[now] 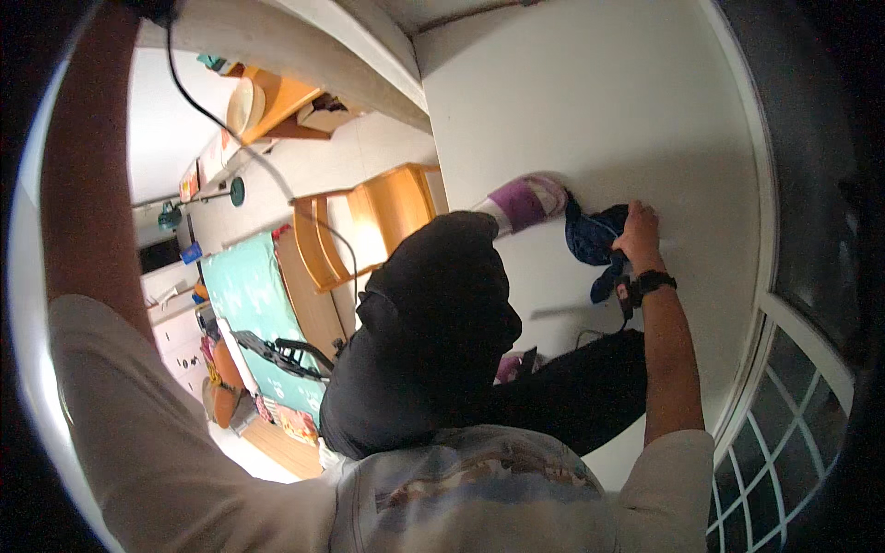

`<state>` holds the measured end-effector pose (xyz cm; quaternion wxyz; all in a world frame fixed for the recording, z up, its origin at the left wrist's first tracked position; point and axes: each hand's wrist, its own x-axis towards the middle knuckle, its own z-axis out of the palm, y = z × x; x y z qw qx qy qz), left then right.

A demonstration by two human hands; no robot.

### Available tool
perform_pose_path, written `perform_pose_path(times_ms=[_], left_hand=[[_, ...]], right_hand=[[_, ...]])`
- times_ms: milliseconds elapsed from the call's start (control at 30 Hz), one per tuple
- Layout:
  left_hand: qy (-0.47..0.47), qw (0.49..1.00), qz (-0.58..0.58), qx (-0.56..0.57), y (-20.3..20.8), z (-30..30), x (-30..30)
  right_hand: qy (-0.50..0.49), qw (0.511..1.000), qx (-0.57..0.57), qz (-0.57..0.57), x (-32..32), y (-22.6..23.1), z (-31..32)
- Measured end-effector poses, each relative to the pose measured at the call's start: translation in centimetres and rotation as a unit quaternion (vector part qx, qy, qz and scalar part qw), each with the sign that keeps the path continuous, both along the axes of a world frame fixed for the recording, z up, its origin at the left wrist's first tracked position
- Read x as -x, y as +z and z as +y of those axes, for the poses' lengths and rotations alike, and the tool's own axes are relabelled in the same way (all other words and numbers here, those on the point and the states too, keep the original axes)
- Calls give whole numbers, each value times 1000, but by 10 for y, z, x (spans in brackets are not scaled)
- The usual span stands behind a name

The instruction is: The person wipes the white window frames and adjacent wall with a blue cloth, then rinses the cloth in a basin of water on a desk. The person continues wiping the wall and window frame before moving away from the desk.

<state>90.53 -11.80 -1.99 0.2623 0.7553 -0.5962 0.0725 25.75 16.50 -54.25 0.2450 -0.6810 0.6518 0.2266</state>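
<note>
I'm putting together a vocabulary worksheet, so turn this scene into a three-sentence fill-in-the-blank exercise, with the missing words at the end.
1. The person's ____ hand is on the dark blue cloth.
2. The wristband next to that hand is ____.
3. The slipper nearest the cloth is mostly ____.

Missing words: right; black; purple.

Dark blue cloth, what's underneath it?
Pale floor shows around the dark blue cloth, which the right hand holds at one side. Whatever lies directly beneath is covered.
</note>
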Motion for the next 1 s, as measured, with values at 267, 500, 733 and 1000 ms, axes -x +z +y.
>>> perform_pose_path(times_ms=[267,500,733,1000], left_hand=[[10,987,-106,-119,-237,44,22],[-218,811,-241,-487,-450,221,168],[-277,755,-238,-545,-488,241,213],[-292,677,-253,-627,-483,211,220]], right_hand=[[-54,998,-24,-5,-2,12,-3],[-57,997,17,-50,5,-3,8],[-81,995,28,-49,3,-5,11],[-50,999,-5,-16,0,3,1]])
